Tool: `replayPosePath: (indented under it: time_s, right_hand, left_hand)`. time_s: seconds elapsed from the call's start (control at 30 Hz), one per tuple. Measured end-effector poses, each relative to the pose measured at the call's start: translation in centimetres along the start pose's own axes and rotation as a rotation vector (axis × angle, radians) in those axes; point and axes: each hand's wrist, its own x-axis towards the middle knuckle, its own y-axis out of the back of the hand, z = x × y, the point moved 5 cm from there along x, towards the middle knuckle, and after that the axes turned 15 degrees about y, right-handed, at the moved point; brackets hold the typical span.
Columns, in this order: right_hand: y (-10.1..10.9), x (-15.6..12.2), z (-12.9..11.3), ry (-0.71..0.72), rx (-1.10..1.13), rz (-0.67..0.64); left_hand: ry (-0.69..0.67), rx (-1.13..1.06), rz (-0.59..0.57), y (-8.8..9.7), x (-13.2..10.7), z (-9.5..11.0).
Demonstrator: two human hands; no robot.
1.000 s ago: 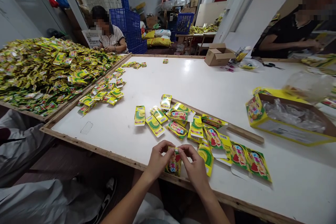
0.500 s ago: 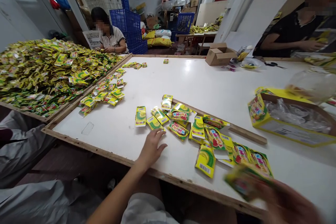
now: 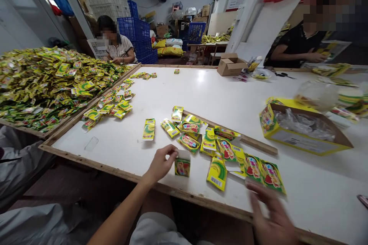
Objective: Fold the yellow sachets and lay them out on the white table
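Note:
My left hand (image 3: 161,164) pinches the white top flap of a small green and yellow candy box (image 3: 182,166) between thumb and fingertips, near the table's front edge. My right hand (image 3: 271,212), blurred by motion, is at the lower right with fingers apart and nothing visible in it. It is closest to two printed boxes (image 3: 263,172) lying side by side. Between the hands lies a yellow box with a barcode (image 3: 217,173). Beyond it, more small boxes (image 3: 189,142) form a loose group, some with white flaps raised. One box (image 3: 148,129) lies apart on the left.
A wooden strip (image 3: 258,143) lies behind the boxes. To the right stands a yellow display carton (image 3: 299,143) holding clear plastic bags. A wooden rim (image 3: 86,160) edges the white table. At left rises a large heap of packets (image 3: 51,84). Two people sit beyond the table.
My left hand has picked up a small box by its flap. The yellow-green packet that blurred in my right hand is no longer there; that hand's fingers have spread. The view has shifted slightly.

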Motion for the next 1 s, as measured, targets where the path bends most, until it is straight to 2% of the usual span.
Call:
replayPosePath:
  time_s: [0.07,0.13,0.17,0.23,0.33,0.4,0.5,0.6,1.0]
  right_hand:
    - [-5.5,0.1,-0.6,0.006,0.165,-0.181]
    - [-10.0,-0.2,-1.0,-0.008,0.330,-0.301]
    - [-11.6,-0.4,-1.1,-0.021,0.390,-0.339]
    - [-13.5,-0.7,-0.8,-0.051,0.463,-0.363]
    - [-13.9,-1.0,0.3,-0.131,0.522,-0.309]
    - [-13.7,-1.1,0.9,-0.162,0.541,-0.286]
    - [-13.8,-1.0,1.2,-0.139,0.532,-0.334]
    - [-13.9,-0.8,1.5,-0.118,0.484,-0.359]
    - [-14.1,0.0,0.8,-0.077,0.479,-0.326]
  left_hand:
    - [0.033,-0.090,-0.105,-1.6,-0.3,0.0]
    - [0.079,-0.198,-0.137,-2.9,-0.4,-0.5]
    - [0.099,-0.252,-0.134,-3.4,-0.5,-0.9]
    - [0.108,-0.329,-0.104,-3.9,-0.9,-1.5]
    - [0.089,-0.345,-0.075,-4.2,-1.6,-2.1]
    - [0.094,-0.327,-0.102,-4.4,-1.9,-2.5]
    - [0.111,-0.301,-0.138,-4.5,-2.0,-2.9]
    - [0.107,-0.305,-0.127,-4.7,-1.8,-3.0]
    - [0.105,-0.713,-0.168,-5.6,-1.9,-2.5]
